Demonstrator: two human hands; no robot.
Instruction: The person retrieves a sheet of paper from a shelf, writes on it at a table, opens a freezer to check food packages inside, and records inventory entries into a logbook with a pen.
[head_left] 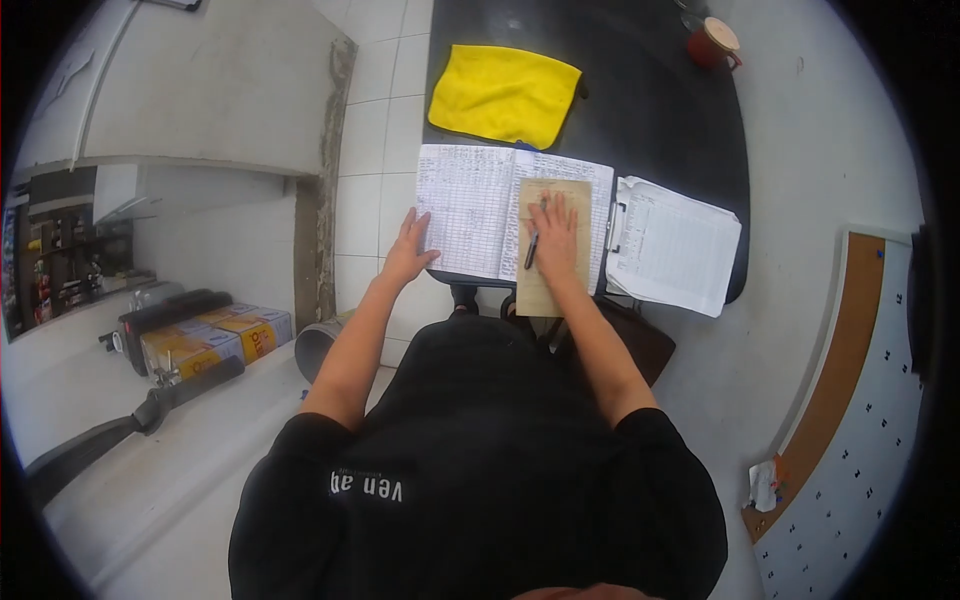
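An open notebook (465,205) with handwritten, ruled pages lies at the near edge of the black table. My left hand (409,250) rests at its left edge, fingers apart and touching the page. A brown paper sheet or envelope (540,292) covers much of the right page and juts past the table edge. My right hand (558,240) lies on this brown paper with its fingers stretched out. A dark pen (531,250) lies beside that hand, partly under the fingers. To the right sits a clipboard with a stack of printed sheets (680,245).
A folded yellow cloth (505,95) lies beyond the notebook on the black table (640,120). A red mug (712,43) stands at the far right corner. Yellow boxes (215,340) sit on the counter at left. A cork-edged whiteboard (850,440) is at right.
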